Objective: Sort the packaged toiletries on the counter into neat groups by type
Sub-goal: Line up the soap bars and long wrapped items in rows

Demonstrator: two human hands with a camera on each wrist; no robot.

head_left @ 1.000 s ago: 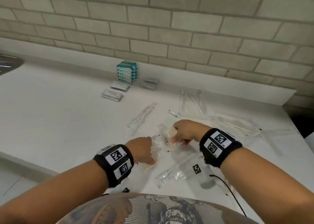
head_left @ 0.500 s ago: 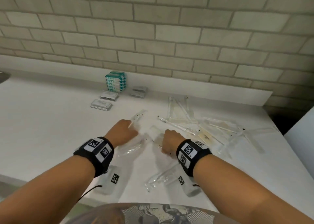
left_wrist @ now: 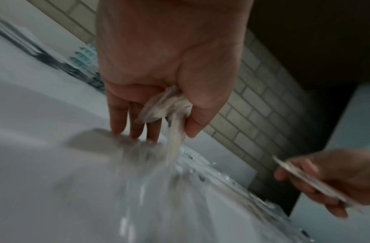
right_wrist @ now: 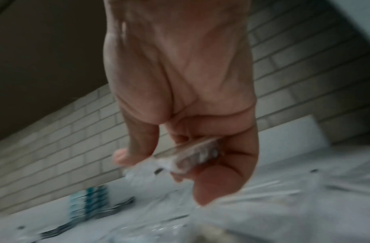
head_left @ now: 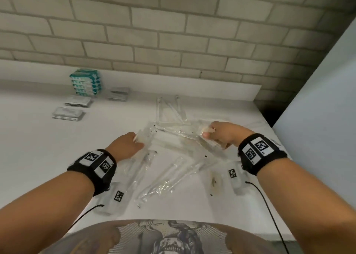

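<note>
At the back of your white counter [head_left: 34, 157], against the brick wall [head_left: 173, 32], a stack of teal-edged packs [head_left: 85, 82] stands upright; three low piles of grey flat sachets [head_left: 68, 113] lie just beside it; a pale panel [head_left: 327, 99] rises at your right. Between your hands a loose scatter of clear plastic sleeves [head_left: 173, 169] crosses and overlaps, glossy, crinkled, long and narrow. Your left hand [head_left: 125, 146] has thumb and fingers closed on the bunched end of one sleeve; your right hand [head_left: 225, 133] pinches a flat clear packet [right_wrist: 196, 154], raised off the counter.
</note>
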